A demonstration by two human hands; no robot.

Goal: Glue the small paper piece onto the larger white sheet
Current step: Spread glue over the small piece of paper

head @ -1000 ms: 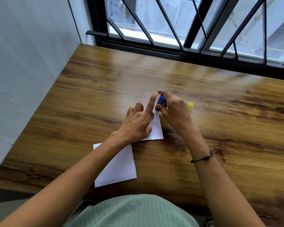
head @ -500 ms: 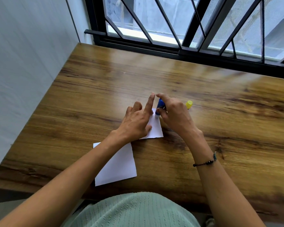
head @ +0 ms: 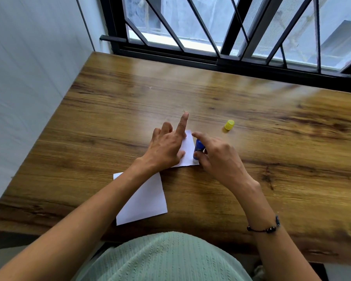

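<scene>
A small white paper piece point(head: 187, 151) lies flat on the wooden table point(head: 251, 179). My left hand point(head: 166, 148) presses it down with spread fingers, index finger pointing away. My right hand point(head: 219, 159) grips a blue glue stick point(head: 198, 149) whose lower end touches the paper's right edge near its bottom corner. The larger white sheet point(head: 144, 199) rests nearer to me, partly hidden under my left forearm.
A yellow glue cap point(head: 229, 125) stands on the table to the right of my hands. A black window grille point(head: 231, 37) runs along the table's far edge. A white wall point(head: 28, 78) borders the left side.
My right hand has drawn the glue stick down the paper's right edge, from the top towards the bottom. The yellow cap is now in full view. My left hand stays put.
</scene>
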